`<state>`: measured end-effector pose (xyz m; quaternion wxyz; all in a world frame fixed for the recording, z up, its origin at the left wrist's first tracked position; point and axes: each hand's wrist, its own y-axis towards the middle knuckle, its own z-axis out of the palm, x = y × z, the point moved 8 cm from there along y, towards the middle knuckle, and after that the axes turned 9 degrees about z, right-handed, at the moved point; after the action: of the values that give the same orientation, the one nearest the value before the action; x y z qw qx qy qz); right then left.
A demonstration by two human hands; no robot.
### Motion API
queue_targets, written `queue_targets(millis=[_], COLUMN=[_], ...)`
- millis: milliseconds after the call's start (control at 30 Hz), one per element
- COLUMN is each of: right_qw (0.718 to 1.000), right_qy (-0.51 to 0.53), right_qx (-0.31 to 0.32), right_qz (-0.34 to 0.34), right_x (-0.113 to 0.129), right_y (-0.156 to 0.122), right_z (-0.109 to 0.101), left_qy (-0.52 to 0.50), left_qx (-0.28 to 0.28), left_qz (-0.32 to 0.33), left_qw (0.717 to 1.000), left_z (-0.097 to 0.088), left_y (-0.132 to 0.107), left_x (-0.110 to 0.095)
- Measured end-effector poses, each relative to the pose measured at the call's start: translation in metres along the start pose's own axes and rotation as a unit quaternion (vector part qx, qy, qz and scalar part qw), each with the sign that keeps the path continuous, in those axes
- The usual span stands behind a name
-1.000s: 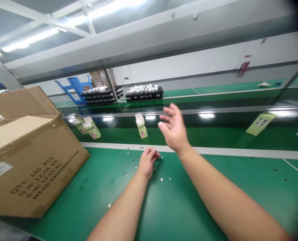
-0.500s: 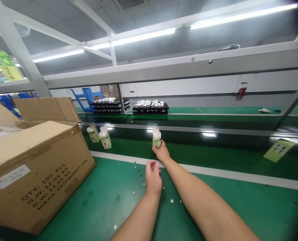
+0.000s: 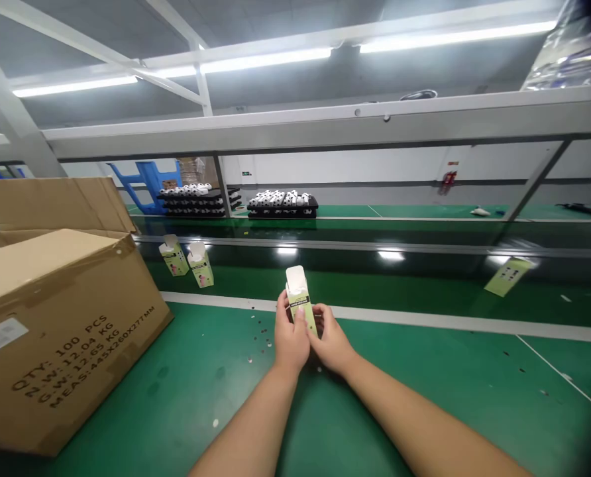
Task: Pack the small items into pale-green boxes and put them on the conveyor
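Observation:
Both of my hands hold one small light-green carton [image 3: 299, 295] with its white top flap open, upright above the green table [image 3: 385, 397]. My left hand [image 3: 290, 338] grips its left side with the thumb across the front. My right hand [image 3: 331, 343] closes on its lower right side. Two more small green cartons [image 3: 186, 260] with open flaps stand on the dark conveyor belt [image 3: 399, 275] to the left.
A large brown cardboard box [image 3: 57, 318] with open flaps stands on the table at the left. Another green carton [image 3: 507, 275] lies flat on the belt at the right. Small white and dark bits [image 3: 258, 334] dot the table. Black trays of white pieces [image 3: 281, 201] sit behind the belt.
My right hand reached to the belt, took the small carton and brought it back over the table. My left hand rose and closed on it too.

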<state>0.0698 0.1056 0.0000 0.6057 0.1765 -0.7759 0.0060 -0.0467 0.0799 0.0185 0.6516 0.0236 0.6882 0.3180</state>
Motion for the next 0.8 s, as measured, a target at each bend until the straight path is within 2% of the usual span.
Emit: queue_targets(millis=[67, 133, 200, 267, 367, 533, 700, 800], right_qw=[0.998, 0.993, 0.989, 0.988, 0.985, 0.974, 0.976, 0.976], right_qy=[0.042, 0.061, 0.053, 0.027, -0.012, -0.033, 0.042, 0.112], right_qx=[-0.025, -0.080, -0.120, -0.132, -0.133, -0.143, -0.150, -0.147], right_qz=[-0.036, -0.055, -0.066, -0.075, -0.105, -0.170, -0.151, -0.117], right_x=[0.004, 0.003, 0.002, 0.003, 0.010, 0.032, 0.034, 0.029], right_y=[-0.005, -0.006, -0.006, -0.005, -0.005, -0.014, -0.018, -0.016], right_z=[-0.013, -0.029, -0.038, -0.041, -0.041, -0.042, -0.042, -0.039], left_qy=[-0.012, -0.024, -0.024, 0.006, 0.050, -0.002, -0.129, -0.155], left_qx=[0.042, 0.099, 0.149, 0.169, 0.165, 0.126, 0.083, 0.082], left_qz=[0.003, 0.008, 0.018, 0.037, 0.065, 0.112, 0.021, 0.010], left_qw=[0.999, 0.995, 0.988, 0.985, 0.983, 0.986, 0.988, 0.985], left_z=[0.008, 0.019, 0.029, 0.032, 0.028, 0.020, 0.027, 0.030], left_y=[-0.002, -0.007, -0.011, -0.013, -0.012, -0.010, -0.015, -0.014], left_x=[-0.004, -0.007, -0.009, -0.009, -0.008, -0.017, -0.016, -0.018])
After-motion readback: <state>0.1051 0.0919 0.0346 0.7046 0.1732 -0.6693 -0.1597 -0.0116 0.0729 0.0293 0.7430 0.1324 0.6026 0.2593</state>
